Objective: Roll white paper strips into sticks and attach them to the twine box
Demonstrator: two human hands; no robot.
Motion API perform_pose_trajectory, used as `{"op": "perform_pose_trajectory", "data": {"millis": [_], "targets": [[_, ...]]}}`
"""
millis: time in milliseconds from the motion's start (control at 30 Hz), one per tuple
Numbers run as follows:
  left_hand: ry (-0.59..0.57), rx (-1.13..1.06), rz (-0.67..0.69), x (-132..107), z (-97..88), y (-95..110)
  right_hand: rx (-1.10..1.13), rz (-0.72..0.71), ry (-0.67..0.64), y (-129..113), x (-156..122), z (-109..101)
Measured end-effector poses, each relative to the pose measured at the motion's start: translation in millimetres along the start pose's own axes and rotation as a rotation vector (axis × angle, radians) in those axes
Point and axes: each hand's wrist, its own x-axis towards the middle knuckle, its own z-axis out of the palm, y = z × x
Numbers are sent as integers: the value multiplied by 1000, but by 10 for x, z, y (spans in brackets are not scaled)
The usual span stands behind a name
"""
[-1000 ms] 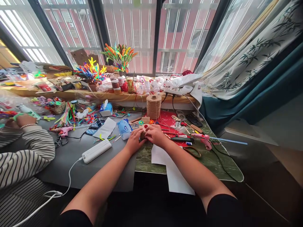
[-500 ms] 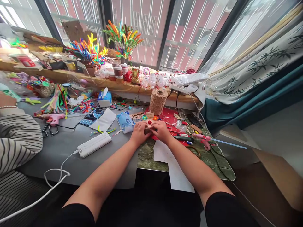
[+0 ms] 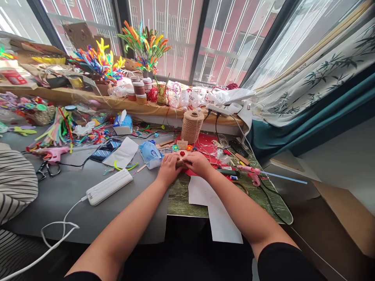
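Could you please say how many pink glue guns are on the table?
2. The left glue gun lies by the scissors; the right glue gun lies beside the right hand. Clutter may hide others.

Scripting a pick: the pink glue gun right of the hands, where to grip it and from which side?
Likely by the handle of the pink glue gun, coming from above on the near side: it lies flat, handle pointing toward the person, nozzle pointing left, glue stick jutting right.
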Motion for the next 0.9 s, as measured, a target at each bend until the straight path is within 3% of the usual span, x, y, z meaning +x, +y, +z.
{"op": "perform_pose_trajectory", "data": {"millis": [433,633,900], "targets": [[-16,13,-29,15,78,-14,-37,200,-19,-110,85,10],[-43,9,-6,17,58,5,-19,198,6,-51,38,41],[-36,1,-4,30,62,10,-43,90,40,-62,-83,39]]}}
